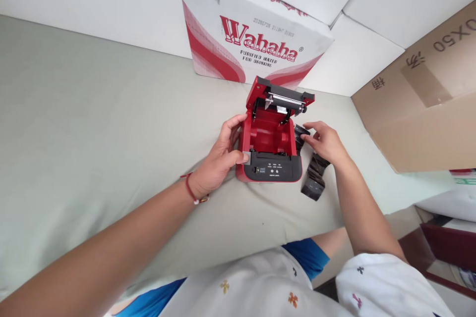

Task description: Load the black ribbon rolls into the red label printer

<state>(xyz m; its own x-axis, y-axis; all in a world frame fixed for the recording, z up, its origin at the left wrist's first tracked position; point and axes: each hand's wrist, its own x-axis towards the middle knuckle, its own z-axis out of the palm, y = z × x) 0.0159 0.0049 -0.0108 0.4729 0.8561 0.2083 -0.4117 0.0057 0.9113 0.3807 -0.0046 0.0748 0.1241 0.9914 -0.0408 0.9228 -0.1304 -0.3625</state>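
A red and black label printer [273, 133] sits on the cloth with its lid [284, 96] raised. Its red inner bay is bare. My left hand [222, 156] grips the printer's left side, thumb resting on the grey patch at the front corner. To the right of the printer lies a crumpled, folded black strip [314, 178], partly covered by my right hand [323, 141]. The thumb and forefinger of that hand close around the strip's upper end, beside the printer's right wall. Its other fingers are curled and partly hidden.
A white and red Wahaha water carton [256, 29] stands behind the printer, against the white wall. On the right is a large brown cardboard box [424, 94]. Pale green cloth [92, 124] covers the surface, and its front edge runs close to my body.
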